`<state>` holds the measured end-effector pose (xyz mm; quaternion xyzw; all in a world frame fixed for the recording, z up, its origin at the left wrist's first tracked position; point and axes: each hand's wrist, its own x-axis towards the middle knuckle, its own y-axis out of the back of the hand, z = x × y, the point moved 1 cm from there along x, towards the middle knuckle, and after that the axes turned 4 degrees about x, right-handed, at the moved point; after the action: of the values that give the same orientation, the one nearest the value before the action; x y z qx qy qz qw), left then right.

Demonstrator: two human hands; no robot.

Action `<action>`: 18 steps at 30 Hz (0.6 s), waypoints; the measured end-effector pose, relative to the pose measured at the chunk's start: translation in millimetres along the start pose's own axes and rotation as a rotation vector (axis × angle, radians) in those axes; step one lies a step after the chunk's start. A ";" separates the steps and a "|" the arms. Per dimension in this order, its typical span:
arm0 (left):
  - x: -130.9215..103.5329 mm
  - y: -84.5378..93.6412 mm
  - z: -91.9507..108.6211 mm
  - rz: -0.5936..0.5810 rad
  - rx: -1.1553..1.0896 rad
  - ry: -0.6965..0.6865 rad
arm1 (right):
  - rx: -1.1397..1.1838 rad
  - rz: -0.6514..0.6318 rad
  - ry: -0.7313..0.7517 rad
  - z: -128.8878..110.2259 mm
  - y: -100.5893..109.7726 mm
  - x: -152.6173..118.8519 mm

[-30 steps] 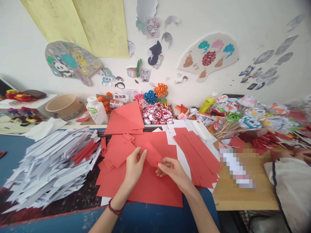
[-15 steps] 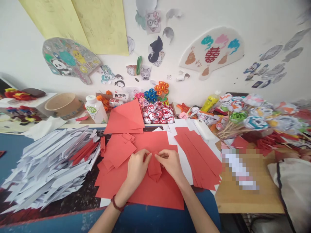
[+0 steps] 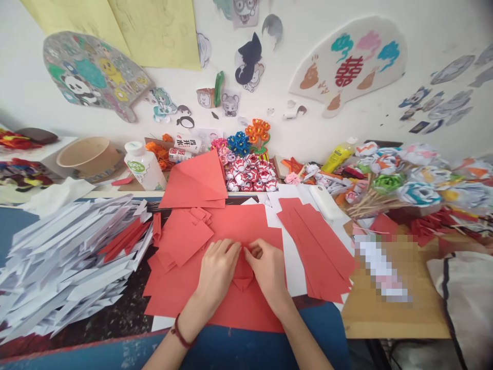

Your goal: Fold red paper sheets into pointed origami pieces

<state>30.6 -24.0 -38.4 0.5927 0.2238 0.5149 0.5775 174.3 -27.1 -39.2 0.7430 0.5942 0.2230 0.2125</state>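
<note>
A small folded red paper piece (image 3: 243, 277) lies between my hands, its pointed lower end toward me. My left hand (image 3: 219, 267) pinches its far left edge, thumb and fingers together. On the other side my right hand (image 3: 265, 267) grips the far right edge between thumb and curled forefinger. Part of the folded piece is hidden by my fingers. Beneath it spreads a large red paper sheet (image 3: 185, 295). Smaller red squares (image 3: 190, 239) rest to the left of my hands, and long red strips (image 3: 308, 246) lie to the right on white paper.
A big heap of folded white paper strips (image 3: 73, 257) covers the left side. At the back stand a white bottle (image 3: 144, 167), a beige bowl (image 3: 90, 159) and red-and-white paper flowers (image 3: 252, 174). More paper flowers on sticks (image 3: 389, 182) lie right, above a wooden board (image 3: 396, 321).
My view has shifted slightly. Both hands have turned a little and cover more of the folded paper, with the fingers drawn closer together at its far end.
</note>
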 end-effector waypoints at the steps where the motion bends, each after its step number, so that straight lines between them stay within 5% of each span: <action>1: -2.1 0.7 -0.9 0.002 -0.012 -0.014 | -0.029 0.016 0.018 -0.1 -0.3 -1.4; 8: -11.9 1.6 -8.2 -0.034 -0.063 -0.042 | -0.207 0.115 0.302 4.4 -0.9 -10.0; 18: -15.9 0.0 -9.5 -0.045 -0.046 -0.163 | -0.341 0.027 0.538 12.5 4.2 -14.7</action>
<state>16.4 -33.4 -45.9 0.6142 0.1773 0.4569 0.6185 182.1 -42.9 -48.1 0.6186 0.5733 0.5108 0.1664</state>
